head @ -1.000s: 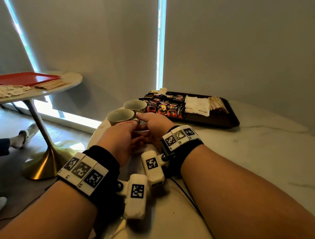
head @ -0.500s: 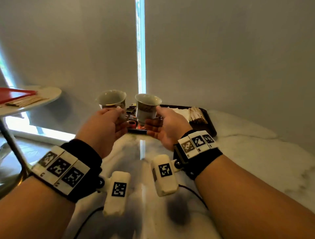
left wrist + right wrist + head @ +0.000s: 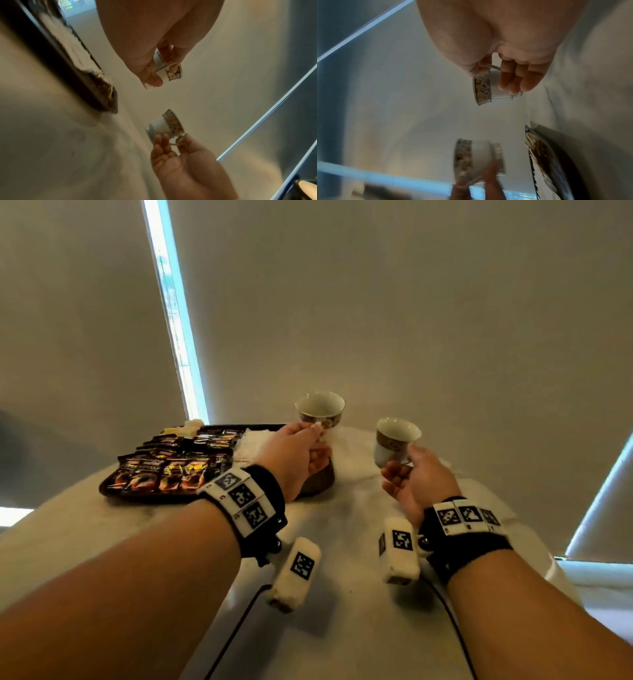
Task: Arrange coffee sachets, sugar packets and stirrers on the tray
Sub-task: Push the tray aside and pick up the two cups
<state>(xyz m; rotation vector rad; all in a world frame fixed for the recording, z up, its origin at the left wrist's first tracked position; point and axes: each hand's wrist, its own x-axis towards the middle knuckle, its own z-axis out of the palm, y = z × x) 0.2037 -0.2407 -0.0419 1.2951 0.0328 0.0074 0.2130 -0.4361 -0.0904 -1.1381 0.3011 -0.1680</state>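
Note:
A dark tray (image 3: pixel 113 491) lies on the white marble table (image 3: pixel 342 628) at the left. On it are rows of black coffee sachets (image 3: pixel 164 470) and white sugar packets (image 3: pixel 251 440). Wooden stirrers (image 3: pixel 534 143) lie at its right end, mostly hidden behind my left wrist in the head view. My left hand (image 3: pixel 317 440) pinches the handle of a white patterned cup (image 3: pixel 320 409), held in the air over the tray's right end. My right hand (image 3: pixel 404 463) grips a second matching cup (image 3: pixel 397 440) by its handle, further right above bare table.
Grey blinds close off the back, with bright window gaps at the left (image 3: pixel 178 337) and the far right (image 3: pixel 603 501). Black cables (image 3: pixel 236 631) trail from my wrists across the near table. The table's rounded edge runs just behind the tray.
Both cups have been lifted off the table left of the tray and carried to the right, past it. The head view has swung right, so the tray now sits at the left.

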